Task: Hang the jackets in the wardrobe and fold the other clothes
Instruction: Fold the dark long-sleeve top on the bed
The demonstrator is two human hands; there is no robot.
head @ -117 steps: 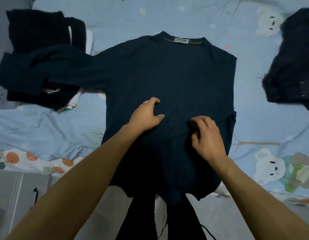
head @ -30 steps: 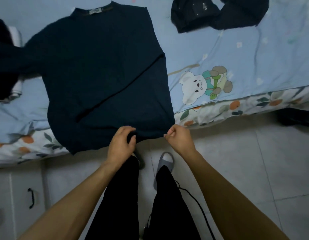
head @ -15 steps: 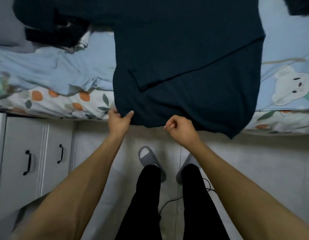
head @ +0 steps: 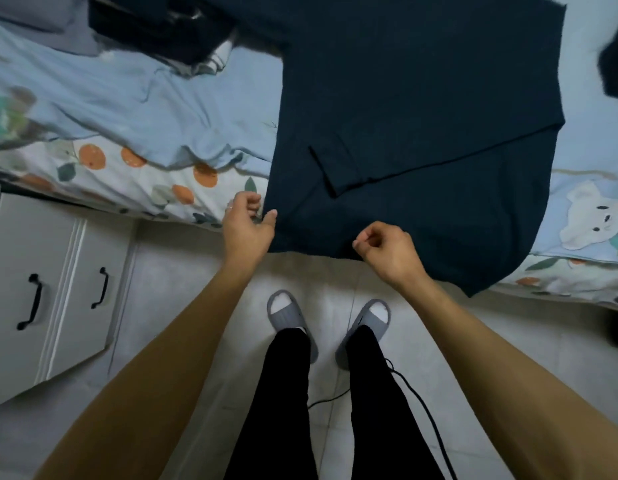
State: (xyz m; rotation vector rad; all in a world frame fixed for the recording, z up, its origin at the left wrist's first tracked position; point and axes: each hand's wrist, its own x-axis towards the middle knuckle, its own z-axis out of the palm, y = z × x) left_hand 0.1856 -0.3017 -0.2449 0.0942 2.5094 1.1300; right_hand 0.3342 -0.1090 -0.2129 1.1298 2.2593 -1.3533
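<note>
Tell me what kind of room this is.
Most likely a bedroom: a bed with a cartoon-bear sheet, clothes like the dark sweater spread on it, and a white bedside cabinet.

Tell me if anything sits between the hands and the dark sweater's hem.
Nothing visible does. The left hand is at the sweater's lower left corner, thumb touching the edge. The right hand sits curled over the hem, which hangs off the bed; whether it pinches cloth is unclear.

no readable text, labels, brands, numbers or signs anywhere in view
</note>
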